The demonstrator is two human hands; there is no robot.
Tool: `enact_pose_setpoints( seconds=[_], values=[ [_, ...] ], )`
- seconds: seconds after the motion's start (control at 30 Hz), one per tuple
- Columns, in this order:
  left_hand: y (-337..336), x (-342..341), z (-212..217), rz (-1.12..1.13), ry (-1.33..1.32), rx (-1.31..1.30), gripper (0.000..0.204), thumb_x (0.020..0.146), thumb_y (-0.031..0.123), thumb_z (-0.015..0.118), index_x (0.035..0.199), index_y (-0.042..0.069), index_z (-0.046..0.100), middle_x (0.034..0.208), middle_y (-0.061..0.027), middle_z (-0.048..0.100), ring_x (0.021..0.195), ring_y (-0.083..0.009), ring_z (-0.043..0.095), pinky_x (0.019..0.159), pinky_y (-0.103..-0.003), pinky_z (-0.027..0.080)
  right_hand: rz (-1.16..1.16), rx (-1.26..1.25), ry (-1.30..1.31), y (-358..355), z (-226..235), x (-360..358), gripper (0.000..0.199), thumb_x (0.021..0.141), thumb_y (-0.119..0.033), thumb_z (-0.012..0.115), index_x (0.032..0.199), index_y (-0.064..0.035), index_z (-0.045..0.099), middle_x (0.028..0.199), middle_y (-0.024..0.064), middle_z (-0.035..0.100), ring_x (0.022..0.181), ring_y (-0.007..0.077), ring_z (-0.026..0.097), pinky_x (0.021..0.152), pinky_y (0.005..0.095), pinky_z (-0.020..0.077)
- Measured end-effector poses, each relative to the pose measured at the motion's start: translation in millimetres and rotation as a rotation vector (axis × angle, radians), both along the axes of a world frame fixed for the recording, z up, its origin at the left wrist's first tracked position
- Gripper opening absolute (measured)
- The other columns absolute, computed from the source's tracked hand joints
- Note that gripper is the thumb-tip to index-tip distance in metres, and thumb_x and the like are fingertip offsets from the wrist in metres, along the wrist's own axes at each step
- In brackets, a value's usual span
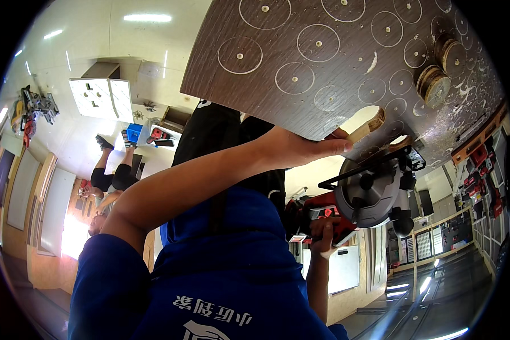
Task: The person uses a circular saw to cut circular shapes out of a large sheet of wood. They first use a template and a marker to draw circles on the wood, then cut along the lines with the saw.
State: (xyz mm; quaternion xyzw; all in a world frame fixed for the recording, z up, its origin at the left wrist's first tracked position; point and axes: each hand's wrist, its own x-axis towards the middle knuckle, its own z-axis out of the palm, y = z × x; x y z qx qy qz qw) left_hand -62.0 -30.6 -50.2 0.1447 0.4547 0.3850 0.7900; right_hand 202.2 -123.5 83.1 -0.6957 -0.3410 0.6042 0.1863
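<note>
A dark wood-grain board [226, 85], marked with many drawn circles, each with a small centre hole, fills the upper right. My left hand [317, 148] grips its near edge, thumb stretched along it and fingers partly hidden. Beside the thumb is a rounded cut-out with a pale edge. A red, black and grey circular saw [374, 195] stands against the board's near edge. My right hand [323, 233] is wrapped round its handle. The blade is mostly covered by the guard. Two thick wooden discs [434, 86] rest farther right on the board, among sawdust and chips.
Another person [112, 177] is at the left, well apart from me. Behind stand a white cabinet [101, 97], a blue bin [134, 132] and a tray with a red tool [162, 135]. A machine [33, 110] is far left. Red tools [481, 161] hang at the right.
</note>
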Motion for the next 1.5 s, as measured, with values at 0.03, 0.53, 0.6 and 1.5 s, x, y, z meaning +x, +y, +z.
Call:
enact_pose_setpoints(
  seconds=[0.03, 0.53, 0.6, 1.5],
  values=[
    [-1, 0, -1, 0.001, 0.004, 0.004, 0.036, 0.089, 0.038, 0.072, 0.105, 0.005, 0.074, 0.092, -0.0088, 0.074, 0.084, -0.0162, 0.07, 0.073, -0.027, 0.056, 0.002, -0.004, 0.005, 0, 0, 0, 0.014, 0.09, -0.013, 0.058, 0.1, -0.007, 0.051, 0.055, 0.0002, 0.042, 0.043, 0.0097, 0.038, 0.044, 0.0257, 0.033],
    [-1, 0, 0, 0.041, -0.002, 0.009, 0.035, 0.089, 0.035, 0.073, 0.105, 0.003, 0.073, 0.093, -0.0094, 0.074, 0.084, -0.0161, 0.071, 0.073, -0.027, 0.057, -0.006, -0.028, 0.01, 6, 2, -5, 0.014, 0.09, -0.015, 0.059, 0.098, -0.0075, 0.05, 0.055, 0.0009, 0.041, 0.046, 0.0115, 0.039, 0.048, 0.0276, 0.0349],
    [0, -1, 1, 0.029, 0.006, 0.01, 0.035, 0.089, 0.035, 0.073, 0.104, 0.004, 0.074, 0.092, -0.0087, 0.074, 0.084, -0.0157, 0.071, 0.073, -0.027, 0.057, -0.003, -0.021, 0.0, 7, 3, -7, 0.013, 0.09, -0.014, 0.058, 0.097, -0.0072, 0.05, 0.056, 0.0013, 0.041, 0.047, 0.0118, 0.039, 0.048, 0.0281, 0.0353],
    [-1, 2, 1, 0.062, 0.035, 0.043, 0.035, 0.088, 0.033, 0.073, 0.101, 0.001, 0.073, 0.085, -0.0099, 0.072, 0.075, -0.0137, 0.07, 0.065, -0.025, 0.057, 0.012, -0.026, 0.018, 7, 3, -6, 0.011, 0.091, -0.014, 0.056, 0.098, -0.0077, 0.05, 0.058, 0.0006, 0.04, 0.048, 0.0116, 0.039, 0.05, 0.0282, 0.0353]
  ],
)
